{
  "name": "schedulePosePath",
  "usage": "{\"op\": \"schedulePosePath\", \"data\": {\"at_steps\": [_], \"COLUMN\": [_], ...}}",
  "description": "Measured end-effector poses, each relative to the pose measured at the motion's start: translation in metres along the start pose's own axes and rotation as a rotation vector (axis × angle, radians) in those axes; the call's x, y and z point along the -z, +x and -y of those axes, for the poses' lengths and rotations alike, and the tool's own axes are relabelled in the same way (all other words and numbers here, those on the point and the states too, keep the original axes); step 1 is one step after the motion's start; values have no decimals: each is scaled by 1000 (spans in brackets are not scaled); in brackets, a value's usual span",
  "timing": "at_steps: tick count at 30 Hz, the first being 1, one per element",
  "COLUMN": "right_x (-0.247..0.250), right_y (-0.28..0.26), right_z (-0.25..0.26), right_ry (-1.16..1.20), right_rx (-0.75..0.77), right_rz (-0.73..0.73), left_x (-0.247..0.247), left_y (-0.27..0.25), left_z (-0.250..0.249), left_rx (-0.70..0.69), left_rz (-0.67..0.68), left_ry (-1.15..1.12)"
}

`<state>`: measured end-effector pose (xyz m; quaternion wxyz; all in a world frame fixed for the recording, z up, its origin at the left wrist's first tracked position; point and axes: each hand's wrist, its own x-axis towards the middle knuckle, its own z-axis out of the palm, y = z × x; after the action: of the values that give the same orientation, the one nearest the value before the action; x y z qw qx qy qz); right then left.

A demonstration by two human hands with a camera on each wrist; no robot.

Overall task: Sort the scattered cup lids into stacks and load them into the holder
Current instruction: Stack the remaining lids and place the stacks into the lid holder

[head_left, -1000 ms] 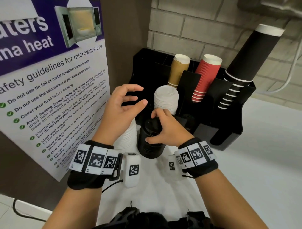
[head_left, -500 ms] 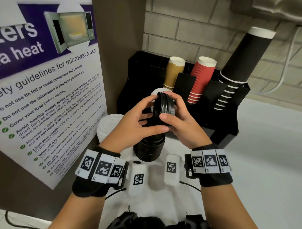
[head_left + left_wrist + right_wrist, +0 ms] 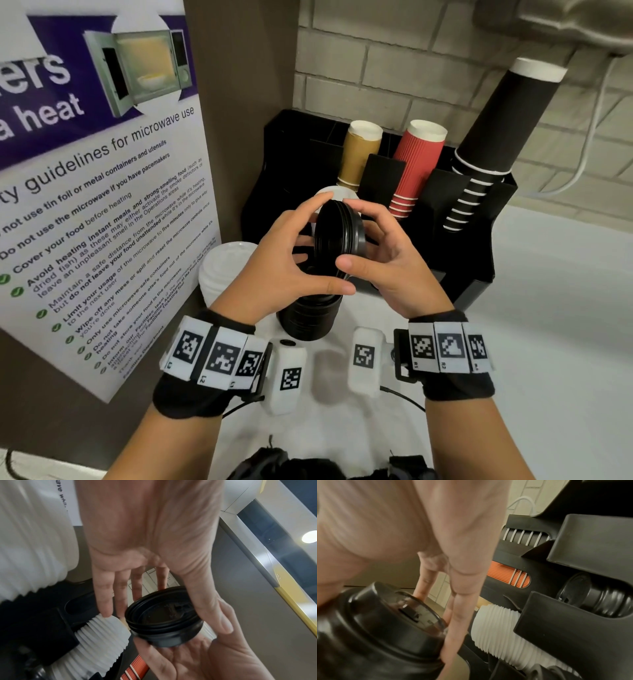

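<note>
Nearest the camera, low in the head view, both forearms reach up the frame over the white counter (image 3: 548, 342), each wrist wrapped in a black band with printed marker tags. Just above the wrists, at centre frame, a stack of black lids (image 3: 310, 317) stands on the counter. Over it the left hand (image 3: 277, 263) and the right hand (image 3: 394, 263) hold a few nested black lids (image 3: 339, 236) between them, tipped on edge: the left thumb and fingertips curl round the rim from the left, and the right thumb and curled fingers pinch it from the right. In the left wrist view the same lids (image 3: 163, 616) sit between both hands, sip hole visible. At centre left, beside the left hand, a stack of white lids (image 3: 226, 270) stands on the counter by the microwave safety poster (image 3: 102, 205). Further up the frame the black holder (image 3: 479, 260) carries a row of white lids (image 3: 498, 627) and a row of black lids (image 3: 599, 599) in its front slots, with tan cups (image 3: 359, 150), red cups (image 3: 418, 164) and black cups (image 3: 493, 137) slanting up behind, against the brick wall (image 3: 394, 68).
</note>
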<state>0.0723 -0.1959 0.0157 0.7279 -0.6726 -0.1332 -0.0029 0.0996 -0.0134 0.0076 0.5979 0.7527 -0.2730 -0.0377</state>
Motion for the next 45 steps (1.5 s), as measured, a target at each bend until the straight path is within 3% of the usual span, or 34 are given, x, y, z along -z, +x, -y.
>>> {"op": "schedulePosePath", "data": {"at_steps": [4, 10, 12, 15, 19, 26, 45], "right_x": [2, 45, 63, 79, 81, 77, 67], "right_y": [0, 15, 22, 30, 41, 63, 56], "right_z": [0, 7, 4, -6, -17, -31, -39], "right_ry": [-39, -410, -658, -983, -1286, -1504, -1766], "right_rx": [37, 108, 46, -112, -281, -468, -509], "right_rz": [-35, -460, -505, -420, -189, 102, 228], "left_x": [0, 20, 28, 35, 35, 27, 30], "left_y": [0, -3, -3, -4, -3, -3, -3], "left_z": [1, -1, -2, -2, -2, -5, -8], "left_rx": [-12, -2, -7, -22, -35, -40, -43], "left_rz": [-8, -200, -265, -309, -301, -280, -308], "left_ry": [-12, -43, -37, -37, -23, -34, -12]}}
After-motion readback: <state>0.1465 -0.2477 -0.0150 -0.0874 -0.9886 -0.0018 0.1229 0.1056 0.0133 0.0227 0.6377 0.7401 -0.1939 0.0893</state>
